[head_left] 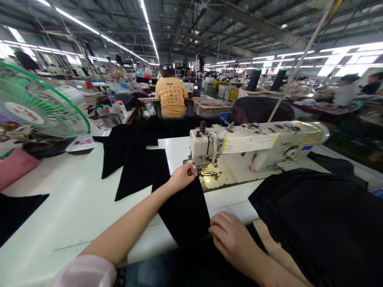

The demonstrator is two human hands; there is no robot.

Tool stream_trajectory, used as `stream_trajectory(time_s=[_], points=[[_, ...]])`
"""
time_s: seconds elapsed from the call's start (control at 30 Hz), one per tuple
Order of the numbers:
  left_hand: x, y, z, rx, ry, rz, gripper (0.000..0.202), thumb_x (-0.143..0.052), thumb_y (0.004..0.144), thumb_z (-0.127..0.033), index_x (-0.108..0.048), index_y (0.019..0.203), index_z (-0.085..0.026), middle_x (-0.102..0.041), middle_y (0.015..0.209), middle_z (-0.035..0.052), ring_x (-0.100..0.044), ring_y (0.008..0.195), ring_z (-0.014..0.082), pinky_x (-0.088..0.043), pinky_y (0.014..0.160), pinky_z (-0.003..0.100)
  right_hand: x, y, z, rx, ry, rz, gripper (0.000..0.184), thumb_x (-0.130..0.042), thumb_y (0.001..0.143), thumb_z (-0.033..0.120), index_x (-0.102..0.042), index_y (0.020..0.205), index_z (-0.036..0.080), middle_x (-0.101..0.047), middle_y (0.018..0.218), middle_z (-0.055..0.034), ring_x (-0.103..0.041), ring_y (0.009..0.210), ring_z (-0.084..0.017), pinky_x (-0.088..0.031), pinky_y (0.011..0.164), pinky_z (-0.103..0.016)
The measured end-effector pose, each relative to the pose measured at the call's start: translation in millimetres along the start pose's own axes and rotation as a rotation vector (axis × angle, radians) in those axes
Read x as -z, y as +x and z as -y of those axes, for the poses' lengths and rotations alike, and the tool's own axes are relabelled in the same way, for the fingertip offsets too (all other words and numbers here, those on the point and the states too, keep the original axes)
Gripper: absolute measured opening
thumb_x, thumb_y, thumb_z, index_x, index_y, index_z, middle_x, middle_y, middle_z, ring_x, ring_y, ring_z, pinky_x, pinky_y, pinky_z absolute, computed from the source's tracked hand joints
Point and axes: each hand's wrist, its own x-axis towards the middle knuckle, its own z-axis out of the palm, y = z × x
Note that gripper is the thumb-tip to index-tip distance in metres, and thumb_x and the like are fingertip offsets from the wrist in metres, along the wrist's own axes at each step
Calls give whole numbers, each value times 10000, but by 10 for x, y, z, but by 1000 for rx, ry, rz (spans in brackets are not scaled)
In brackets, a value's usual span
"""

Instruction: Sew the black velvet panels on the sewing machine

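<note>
A black fabric piece (187,207) lies on the pale table and hangs over its front edge toward my lap. My left hand (182,177) is closed in a pinch at the fabric's far end, right beside the needle area of a sewing machine (200,147). Lower down, my right hand (227,235) has its fingers curled onto the right edge of the same fabric. Its fingertips are partly hidden. The machine's metal bed (230,173) is lit near the presser foot.
Black cut pieces (143,169) spread over the table's left and back. A stack of black fabric (314,223) sits at the right. A green fan (38,103) stands at the left, near a metal cup (110,120). A person in a yellow shirt (171,95) sits ahead.
</note>
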Motion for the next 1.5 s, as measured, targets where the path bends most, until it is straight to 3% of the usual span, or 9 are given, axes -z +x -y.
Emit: stream_trajectory(time_s=[0.2, 0.47, 0.6, 0.7, 0.77, 0.87, 0.97, 1.1, 1.5], points=[[-78, 190, -7, 55, 5, -20, 160, -632, 638, -132, -506, 702, -207, -556, 598, -50, -525, 576, 126, -386, 561, 241, -37, 48, -56, -8, 49, -66, 260, -482, 831, -21, -590, 943, 187, -660, 1002, -79, -606, 957, -240, -528, 839, -398], [-40, 168, -112, 81, 148, -86, 182, -666, 702, -125, -545, 826, -183, -594, 686, -2, -575, 672, 178, -445, 645, 286, -26, 48, -88, -7, 57, -50, 257, -490, 831, -21, -606, 947, 178, -676, 1025, -98, -626, 968, -248, -561, 845, -411], [-25, -276, -428, 40, 294, -162, 200, -679, 756, -150, -569, 922, -168, -633, 969, 106, -577, 1006, 292, -449, 854, 395, -4, 27, -97, 1, 65, -23, 265, -480, 848, -15, -618, 983, 167, -676, 1071, -112, -616, 1017, -254, -560, 890, -422], [-112, -869, -602, -257, 373, 108, 69, -658, 817, -199, -617, 872, -198, -653, 972, 80, -596, 965, 264, -471, 856, 389, 22, 21, -96, -6, 63, 26, 261, -489, 858, 2, -628, 1014, 159, -672, 1068, -113, -611, 1019, -252, -558, 906, -418], [-188, -1211, -578, -445, 397, 252, 76, -609, 844, -158, -647, 888, -206, -681, 956, 68, -627, 923, 237, -505, 839, 364, 33, 36, -104, -17, 66, 57, 247, -503, 863, 14, -635, 1017, 155, -668, 1072, -111, -608, 1015, -248, -555, 916, -412], [-242, -1410, -383, -662, 476, 228, 286, -527, 853, -74, -653, 1094, -164, -702, 1115, 117, -640, 1065, 262, -533, 915, 388, 23, 103, -153, -32, 67, 63, 237, -517, 873, 27, -646, 1030, 149, -665, 1116, -116, -597, 1060, -245, -539, 954, -406], [-186, -1256, -215, -789, 553, 207, 340, -497, 883, -75, -619, 1200, -102, -688, 1198, 153, -623, 1148, 290, -544, 955, 423, -12, 222, -253, -26, 45, 34, 241, -532, 882, 44, -654, 1063, 146, -666, 1148, -118, -588, 1093, -245, -521, 988, -409], [-44, -919, -174, -807, 585, 217, 283, -459, 943, -98, -656, 1146, -118, -710, 1164, 129, -651, 1107, 257, -565, 945, 406, -46, 429, -408, -10, -15, 10, 245, -560, 871, 49, -677, 1053, 164, -671, 1135, -94, -583, 1081, -237, -511, 988, -395], [106, -264, 101, -671, 537, 184, 327, -457, 915, -93, -722, 1096, -155, -716, 1138, 113, -669, 1059, 225, -570, 923, 361, -81, 978, -726, -157, -190, -18, 241, -558, 903, 89, -717, 1050, 194, -624, 1004, -86, -540, 1028, -257, -484, 900, -402]])
